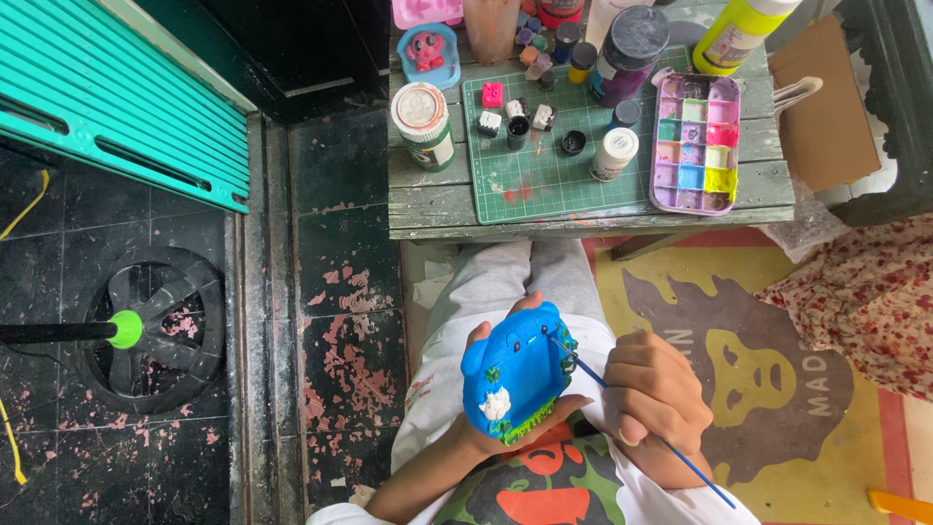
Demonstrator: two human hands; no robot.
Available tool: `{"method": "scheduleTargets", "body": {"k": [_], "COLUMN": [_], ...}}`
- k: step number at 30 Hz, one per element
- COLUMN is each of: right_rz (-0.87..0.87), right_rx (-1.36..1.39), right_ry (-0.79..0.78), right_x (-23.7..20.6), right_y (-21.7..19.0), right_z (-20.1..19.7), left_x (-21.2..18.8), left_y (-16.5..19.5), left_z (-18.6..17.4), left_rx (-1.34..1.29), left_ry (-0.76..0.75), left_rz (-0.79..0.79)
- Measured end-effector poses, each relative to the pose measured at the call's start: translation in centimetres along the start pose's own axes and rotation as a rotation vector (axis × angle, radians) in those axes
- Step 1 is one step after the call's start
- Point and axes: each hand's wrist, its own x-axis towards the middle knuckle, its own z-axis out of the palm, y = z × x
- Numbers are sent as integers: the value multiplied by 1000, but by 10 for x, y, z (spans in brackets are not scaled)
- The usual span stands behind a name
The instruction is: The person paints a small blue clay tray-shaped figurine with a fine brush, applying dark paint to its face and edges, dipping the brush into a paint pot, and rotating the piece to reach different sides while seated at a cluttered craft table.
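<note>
Seen from above, a seated person paints a small blue figurine (515, 374) held over the lap. The left hand (505, 413) cradles the figurine from beneath, its grip clenched around the edges, fingertips showing past the top and the lower right side. The right hand (656, 394) pinches a thin blue paintbrush (637, 418), grip closed on the handle, with the tip touching the figurine's upper right edge near some green detail. To paint well here, it seems wise to keep the figurine steady against the palm, rest the brush hand lightly beside it, and use short strokes so colour stays off the white flower and green base. Ahead, on a worn wooden desk (428, 199), lies a green cutting mat (554, 175) with small paint pots, a purple paint palette (695, 141) just to its right, a white jar (423, 122) to its left and a pink figurine (428, 49) farther back. The bristles are too small to make out, so the colour being applied cannot be told. The figurine's back is hidden by the palm, and bottles at the desk's far edge are cut off
</note>
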Motion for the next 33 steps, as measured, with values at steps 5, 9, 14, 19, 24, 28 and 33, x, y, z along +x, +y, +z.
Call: {"method": "scheduleTargets", "body": {"k": [5,9,14,19,24,28,33], "right_rz": [-55,-6,4,-1,-8,-84,39], "right_rx": [-10,-39,2,-31,14,-31,-71], "right_ry": [52,88,57,104,87,220,183], "right_x": [-1,-1,1,0,0,1,-9], "right_y": [3,-2,-2,-1,3,7,4], "right_z": [4,4,3,6,9,14,12], "left_x": [-3,-4,-4,-6,-6,-7,-9], "left_y": [-1,-2,-3,-4,-3,-4,-4], "left_z": [-1,-1,-1,0,0,-1,-5], "left_rx": [96,27,185,24,42,19,170], "left_ry": [-4,-2,11,38,47,23,-17], "left_rz": [24,-2,65,33,39,11,25]}}
